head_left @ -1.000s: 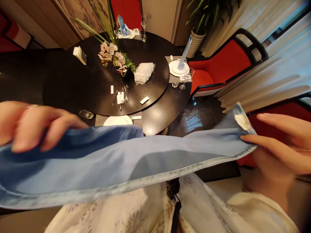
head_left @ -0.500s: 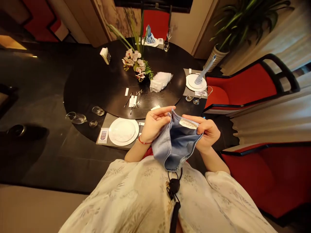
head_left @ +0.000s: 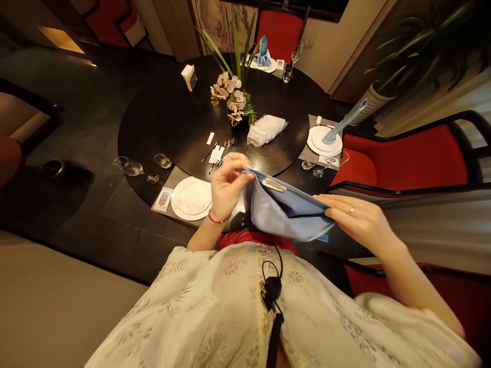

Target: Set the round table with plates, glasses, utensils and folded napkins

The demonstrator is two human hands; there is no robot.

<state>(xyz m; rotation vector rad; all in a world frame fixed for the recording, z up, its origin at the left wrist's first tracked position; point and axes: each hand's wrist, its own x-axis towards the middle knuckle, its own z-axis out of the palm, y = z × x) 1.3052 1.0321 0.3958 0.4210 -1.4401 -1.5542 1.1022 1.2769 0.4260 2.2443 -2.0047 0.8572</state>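
Note:
A blue cloth napkin (head_left: pixel 287 214) is stretched between my two hands in front of my body, its upper edge pulled taut and its lower part sagging. My left hand (head_left: pixel 230 184) pinches the left corner between thumb and fingers. At the other end, my right hand (head_left: pixel 356 220) grips the right corner, fingers closed on the cloth. A pale label shows on the napkin near the left corner. Just left of my left hand, a stack of white plates (head_left: pixel 192 198) rests on a grey placemat (head_left: pixel 172 176).
On the round dark table (head_left: pixel 153 117) are a flower arrangement (head_left: pixel 232 99), a plastic-wrapped white bundle (head_left: pixel 266 130), chopsticks (head_left: pixel 226 151) and a tissue box (head_left: pixel 189 76). Glasses (head_left: pixel 130 166) stand left. A rolled blue napkin (head_left: pixel 345 122) rises from plates at right. Red chairs (head_left: pixel 418 158) flank the table.
My right hand has moved right, away from my left, drawing the napkin's upper edge out straight. My left hand has shifted slightly left and up. The view has turned a little.

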